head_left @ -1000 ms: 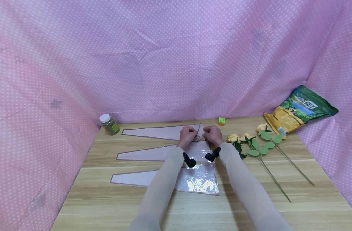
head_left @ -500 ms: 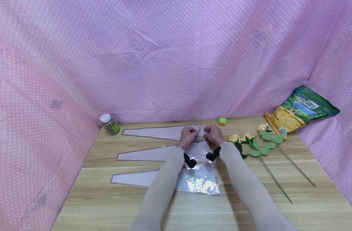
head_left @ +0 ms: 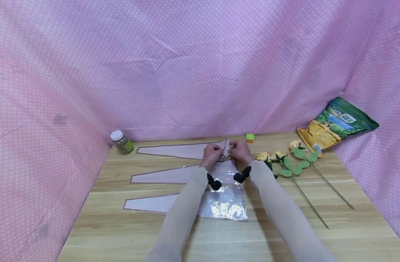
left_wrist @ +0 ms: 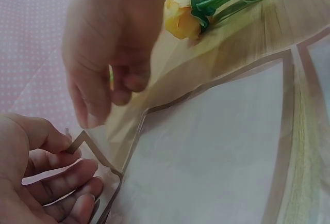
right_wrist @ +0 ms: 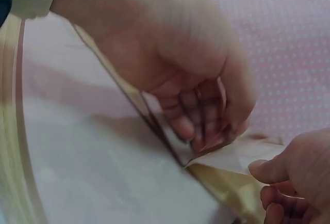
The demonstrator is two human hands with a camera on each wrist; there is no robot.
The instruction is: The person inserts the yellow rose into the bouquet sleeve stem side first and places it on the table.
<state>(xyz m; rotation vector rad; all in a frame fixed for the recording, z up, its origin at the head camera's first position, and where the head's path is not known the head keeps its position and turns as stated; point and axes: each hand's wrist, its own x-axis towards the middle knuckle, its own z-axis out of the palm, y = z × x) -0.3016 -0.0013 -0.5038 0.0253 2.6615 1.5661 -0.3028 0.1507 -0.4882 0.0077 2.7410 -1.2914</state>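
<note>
Three tapered flower sleeves with brown borders lie side by side: a far sleeve (head_left: 173, 150), a middle sleeve (head_left: 164, 177) and a near sleeve (head_left: 219, 205). At the wide end of the far one, my left hand (head_left: 212, 154) pinches the brown-edged rim, which stands raised. In the left wrist view, the left thumb and index finger hold its corner (left_wrist: 85, 137). My right hand (head_left: 240, 151) is at the same mouth. Its fingertips sit right at the lifted flap (right_wrist: 232, 157), thumb and index finger apart in the right wrist view.
Right of the hands lie several yellow roses (head_left: 278, 156) with long stems. A green and yellow bag (head_left: 334, 122) leans at the back right. A toy block (head_left: 249, 138) and a white-lidded jar (head_left: 122, 143) stand near the pink dotted curtain (head_left: 173, 72).
The far sleeve's mouth has lifted and bent up at its wide end. My right fingertips have spread and shifted slightly. My left hand keeps its pinch. The whole head view has drifted slightly.
</note>
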